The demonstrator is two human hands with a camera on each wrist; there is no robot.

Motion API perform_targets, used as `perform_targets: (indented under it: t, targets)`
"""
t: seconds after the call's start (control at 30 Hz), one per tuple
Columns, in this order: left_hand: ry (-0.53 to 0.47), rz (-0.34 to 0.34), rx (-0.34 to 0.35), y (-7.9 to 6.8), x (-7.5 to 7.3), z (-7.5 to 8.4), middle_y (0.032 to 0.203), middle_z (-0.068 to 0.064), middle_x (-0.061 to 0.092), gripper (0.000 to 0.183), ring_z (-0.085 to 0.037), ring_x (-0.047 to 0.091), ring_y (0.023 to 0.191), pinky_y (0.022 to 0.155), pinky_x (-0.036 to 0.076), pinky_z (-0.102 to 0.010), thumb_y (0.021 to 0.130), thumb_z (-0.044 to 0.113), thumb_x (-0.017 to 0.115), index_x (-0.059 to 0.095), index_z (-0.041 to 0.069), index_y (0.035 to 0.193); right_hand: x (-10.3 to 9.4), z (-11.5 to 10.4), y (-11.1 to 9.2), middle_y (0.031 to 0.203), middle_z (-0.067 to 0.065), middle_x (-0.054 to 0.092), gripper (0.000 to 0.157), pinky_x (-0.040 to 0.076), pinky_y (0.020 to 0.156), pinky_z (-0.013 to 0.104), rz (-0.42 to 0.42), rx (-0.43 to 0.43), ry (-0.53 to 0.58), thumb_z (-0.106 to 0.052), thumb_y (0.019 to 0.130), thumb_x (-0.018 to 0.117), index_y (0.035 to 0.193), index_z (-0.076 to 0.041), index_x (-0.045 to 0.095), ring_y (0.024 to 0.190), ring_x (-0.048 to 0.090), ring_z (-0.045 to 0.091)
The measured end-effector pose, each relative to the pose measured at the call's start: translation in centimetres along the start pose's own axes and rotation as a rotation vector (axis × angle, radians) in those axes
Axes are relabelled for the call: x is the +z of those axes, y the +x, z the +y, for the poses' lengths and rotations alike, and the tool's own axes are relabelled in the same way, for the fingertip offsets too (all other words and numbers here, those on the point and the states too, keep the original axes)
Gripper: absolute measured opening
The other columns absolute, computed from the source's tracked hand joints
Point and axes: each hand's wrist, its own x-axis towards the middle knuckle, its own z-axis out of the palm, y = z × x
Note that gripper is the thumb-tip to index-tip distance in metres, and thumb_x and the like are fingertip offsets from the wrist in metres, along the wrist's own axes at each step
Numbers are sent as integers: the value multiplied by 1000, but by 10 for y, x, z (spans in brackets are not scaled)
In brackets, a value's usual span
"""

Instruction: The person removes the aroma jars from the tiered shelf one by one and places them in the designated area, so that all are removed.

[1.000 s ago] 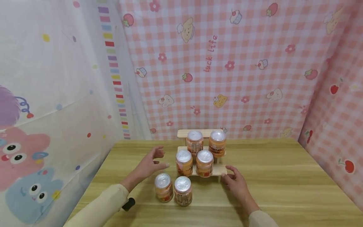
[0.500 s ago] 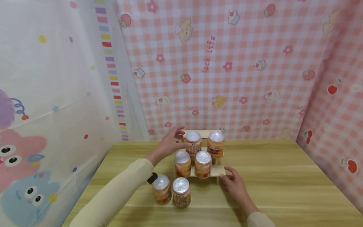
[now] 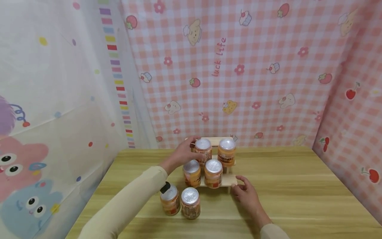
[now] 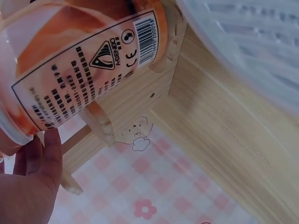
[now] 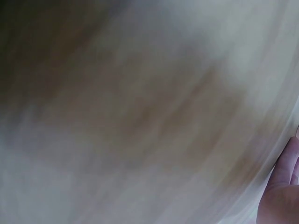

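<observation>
In the head view, a small stepped wooden rack (image 3: pixel 229 180) bears orange-labelled cans with silver lids. My left hand (image 3: pixel 182 153) grips the upper-left can (image 3: pixel 204 153), thumb across its front and fingers behind it. In the left wrist view, fingers (image 4: pixel 50 151) meet that can (image 4: pixel 93 65) near its rim. Beside it stands the upper-right can (image 3: pixel 226 155). A lower-left can (image 3: pixel 192 176) and a lower-right can (image 3: pixel 213 176) stand on the lower step. My right hand (image 3: pixel 248 197) holds the rack's right end between thumb and index finger; the right wrist view is mostly blurred.
Two more cans stand on the wooden table (image 3: pixel 286 192) before the rack: a left one (image 3: pixel 170 201), partly under my left wrist, and a right one (image 3: pixel 191 206). A pink checked cloth (image 3: pixel 256 86) hangs behind, and a white printed sheet (image 3: pixel 80 119) at left.
My left hand has moved up and right from beside the lower cans to the upper-left can and now grips it. The right hand stays at the rack's end.
</observation>
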Motion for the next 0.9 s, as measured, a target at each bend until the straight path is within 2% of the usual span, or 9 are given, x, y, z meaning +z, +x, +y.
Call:
perform_targets:
  t: [0.13, 0.33, 0.53, 0.7, 0.9]
  targets:
    - [-1, -9, -11, 1, 1, 1, 128, -11, 55, 78, -28, 54, 117, 98, 46, -43, 81, 21, 85, 43, 10, 146, -1, -1, 0, 108, 24, 63, 47, 56, 72, 36, -3, 11, -7, -12, 98, 61, 140, 2, 44, 87, 65, 23]
    - [16, 17, 6, 2, 2, 2, 125, -11, 57, 75, -28, 56, 114, 95, 48, -41, 79, 19, 85, 47, 7, 143, -1, 1, 2, 114, 27, 60, 48, 56, 72, 36, -6, 16, -19, -12, 98, 61, 141, 0, 44, 88, 65, 23]
    - [42, 48, 56, 1, 1, 1, 121, -9, 60, 69, -27, 57, 111, 93, 49, -40, 77, 15, 86, 52, 7, 136, -2, 1, 1, 114, 27, 60, 47, 57, 72, 36, -8, 9, -21, -12, 98, 60, 141, -1, 44, 89, 65, 23]
    - [30, 74, 103, 0, -7, 2, 116, -6, 63, 63, -26, 59, 107, 89, 50, -39, 76, 14, 87, 55, 9, 130, -1, 2, 1, 111, 25, 62, 45, 57, 72, 37, -3, 2, -22, -11, 98, 60, 140, 0, 45, 87, 65, 23]
    - [47, 98, 118, -1, -25, 12, 119, -5, 61, 65, -24, 58, 109, 92, 49, -42, 76, 21, 87, 54, 10, 132, -1, 0, 0, 110, 25, 62, 45, 56, 71, 37, -9, -3, -21, -11, 99, 60, 140, 1, 45, 87, 64, 23]
